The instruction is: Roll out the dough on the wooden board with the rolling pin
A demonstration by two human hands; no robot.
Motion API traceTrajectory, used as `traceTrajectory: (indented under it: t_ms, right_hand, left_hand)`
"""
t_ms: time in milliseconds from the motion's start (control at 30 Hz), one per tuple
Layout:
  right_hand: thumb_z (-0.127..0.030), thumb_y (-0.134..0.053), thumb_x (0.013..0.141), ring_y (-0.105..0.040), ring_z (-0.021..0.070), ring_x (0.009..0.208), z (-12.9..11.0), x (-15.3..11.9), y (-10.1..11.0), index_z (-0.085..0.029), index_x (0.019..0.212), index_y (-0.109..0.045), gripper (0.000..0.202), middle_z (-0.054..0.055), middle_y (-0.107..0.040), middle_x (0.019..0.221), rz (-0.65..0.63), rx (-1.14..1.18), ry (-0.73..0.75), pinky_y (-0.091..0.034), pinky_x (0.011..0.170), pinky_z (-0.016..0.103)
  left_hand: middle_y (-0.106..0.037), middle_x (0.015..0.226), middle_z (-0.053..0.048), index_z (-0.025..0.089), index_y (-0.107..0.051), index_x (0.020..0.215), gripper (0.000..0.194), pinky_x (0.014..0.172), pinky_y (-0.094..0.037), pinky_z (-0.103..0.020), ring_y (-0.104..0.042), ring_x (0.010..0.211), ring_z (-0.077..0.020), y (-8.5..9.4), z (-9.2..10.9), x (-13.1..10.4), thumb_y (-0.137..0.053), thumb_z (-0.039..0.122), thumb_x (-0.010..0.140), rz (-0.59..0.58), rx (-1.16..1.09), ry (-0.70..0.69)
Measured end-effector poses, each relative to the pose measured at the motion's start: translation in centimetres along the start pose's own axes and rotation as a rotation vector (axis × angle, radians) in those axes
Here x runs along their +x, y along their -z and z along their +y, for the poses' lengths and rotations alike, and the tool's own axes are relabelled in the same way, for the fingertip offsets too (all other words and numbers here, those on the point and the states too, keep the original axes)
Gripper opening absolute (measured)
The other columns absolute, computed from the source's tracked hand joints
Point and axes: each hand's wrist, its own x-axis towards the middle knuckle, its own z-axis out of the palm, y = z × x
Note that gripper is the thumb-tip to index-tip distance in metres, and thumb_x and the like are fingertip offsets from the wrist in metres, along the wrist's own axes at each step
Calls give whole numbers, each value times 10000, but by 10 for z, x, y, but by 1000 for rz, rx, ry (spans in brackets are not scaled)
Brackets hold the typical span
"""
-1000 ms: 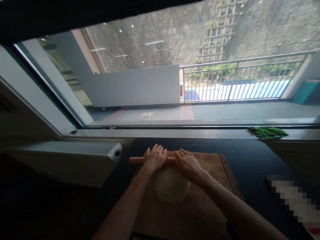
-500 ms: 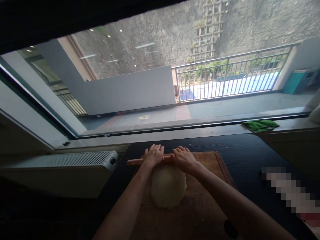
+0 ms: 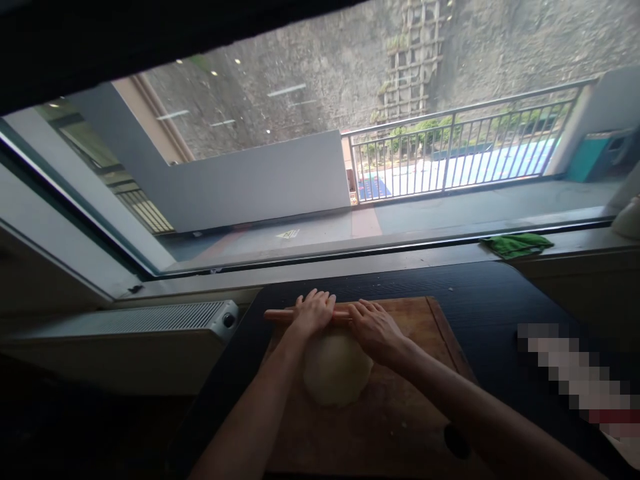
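A pale, flattened round of dough (image 3: 337, 370) lies on a wooden board (image 3: 413, 400). Across its far edge runs a wooden rolling pin (image 3: 277, 315), whose left end sticks out past my left hand (image 3: 314, 313). That hand rests over the pin with its fingers curved across the top. My right hand (image 3: 376, 327) grips the pin farther right, its palm hiding that end. Both forearms reach in from the bottom of the view, one on each side of the dough.
The board lies on a black table (image 3: 485, 307) pushed up near a windowsill (image 3: 400, 257). A green cloth (image 3: 517, 245) sits on the sill. To the left stands a white radiator (image 3: 165, 320). A blurred-out object (image 3: 575, 380) is at the table's right side.
The rolling pin has turned a little and shifted slightly right, with both hands on it. The dough stays in about the same place on the board. The view has shifted slightly.
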Motion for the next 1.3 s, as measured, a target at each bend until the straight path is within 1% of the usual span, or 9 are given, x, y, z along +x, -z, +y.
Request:
traceTrajectory:
  t_ms: [67, 200, 333, 567, 667, 933, 1067, 1200, 1300]
  right_hand:
    - [-125, -414, 872, -504, 240, 1066, -3, -19, 2, -156, 1256, -471, 390, 110, -575, 1170, 48, -33, 6, -392, 930, 387]
    - [-27, -412, 814, -502, 249, 1031, -19, -71, 8, -146, 1335, -399, 534, 114, -557, 1194, 114, -70, -2, -412, 919, 407]
    - [-35, -410, 809, -456, 263, 1123, -30, -97, 12, -131, 1397, -311, 603, 136, -450, 1344, 142, -14, 37, -399, 956, 409]
    - [-164, -360, 894, -501, 202, 1061, 0, -88, 4, -193, 1266, -474, 390, 64, -577, 1189, 277, 325, -197, -428, 929, 352]
    - [-188, -319, 920, -487, 190, 1096, 8, -87, 0, -169, 1230, -512, 366, 76, -582, 1183, 363, 381, -295, -420, 944, 336]
    - [-172, -415, 868, -503, 187, 1113, -9, -84, 6, -182, 1259, -513, 403, 60, -580, 1230, 235, 337, -68, -380, 971, 333]
    - [-186, -502, 801, -562, 178, 1049, -22, -72, 8, -185, 1241, -531, 441, 57, -620, 1172, 150, 340, -87, -421, 902, 280]
    - [-285, -519, 830, -589, 202, 1012, -40, -66, 12, -189, 1182, -589, 371, 64, -657, 1106, 174, 289, -59, -429, 881, 303]
    - [-253, -505, 845, -582, 207, 1022, -44, -76, 17, -193, 1120, -628, 307, 63, -669, 1077, 228, 257, -43, -422, 888, 317]
  left_hand:
    - [-487, 1358, -39, 238, -540, 1229, 397, 1036, -264, -511, -343, 1303, -247, 0, 10, -2, -266, 321, 954, 34, -1, -48]
    - [-436, 1393, -87, 155, -485, 1300, 455, 1093, -204, -447, -306, 1329, -218, -2, 13, -46, -250, 333, 954, 161, -75, -192]
    - [-392, 1424, -72, 157, -432, 1342, 471, 1099, -191, -453, -294, 1336, -193, 0, -1, -71, -202, 301, 957, 46, -164, -245]
    - [-532, 1313, -27, 246, -574, 1176, 383, 1062, -209, -506, -343, 1300, -243, -2, 44, -7, -267, 286, 951, 68, -3, -176]
    - [-557, 1283, -17, 257, -585, 1141, 367, 1048, -239, -495, -376, 1276, -236, -1, 57, -6, -273, 284, 951, 78, -7, -161]
    - [-535, 1291, -50, 198, -489, 1270, 425, 1072, -234, -385, -433, 1209, -191, -3, 28, -105, -238, 336, 957, 365, -123, -200]
    - [-562, 1257, -54, 194, -516, 1254, 420, 1029, -291, -350, -462, 1171, -188, 3, 9, -115, -259, 335, 954, 314, -94, -215]
    - [-562, 1265, -72, 197, -540, 1221, 430, 1017, -294, -409, -467, 1177, -212, 5, -14, -114, -234, 344, 955, 204, -34, -40]
    - [-556, 1272, -77, 225, -516, 1246, 444, 1017, -266, -485, -464, 1181, -239, 1, -9, -124, -221, 382, 954, 224, -34, 22]
